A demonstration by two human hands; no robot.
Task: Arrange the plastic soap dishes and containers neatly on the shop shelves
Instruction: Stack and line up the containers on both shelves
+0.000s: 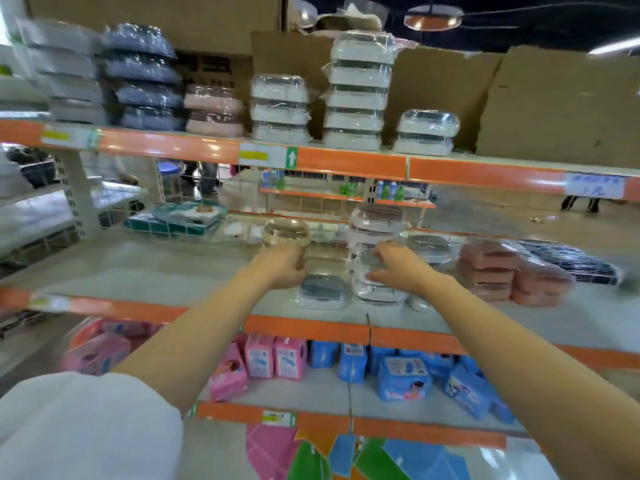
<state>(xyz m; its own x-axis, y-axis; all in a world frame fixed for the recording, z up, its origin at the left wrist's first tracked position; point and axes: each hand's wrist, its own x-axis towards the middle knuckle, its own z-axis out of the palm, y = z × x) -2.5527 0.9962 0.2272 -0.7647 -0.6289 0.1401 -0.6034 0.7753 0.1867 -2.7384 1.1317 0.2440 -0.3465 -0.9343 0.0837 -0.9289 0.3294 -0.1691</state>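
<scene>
— What does each grip have hold of?

— The left hand (285, 266) is closed around the lower part of a clear, amber-tinted round container (286, 233), carried above the middle shelf (173, 271). The right hand (398, 268) is pressed against the side of a tall stack of wrapped soap dishes (375, 258) standing on that shelf; its fingers curl onto the wrapping, though blur hides whether they clamp the stack or only steady it.

— And what lies between the two?

— A single grey soap dish (321, 291), lying flat on the shelf, touching or just beside the left of the tall stack and directly below the left hand's container.

— So which relation decides the coming move?

— Probably the container's place against the tall stack: it hangs just left of the stack, upright, with the grey dish beneath it and bare shelf farther left. The left hand is the nearer one to that open space, so a set-down would likely go left of the stack.

— Anything on the stack's other side?

— Pink soap dishes (512, 271) in low piles to its right, well clear of both hands.
</scene>
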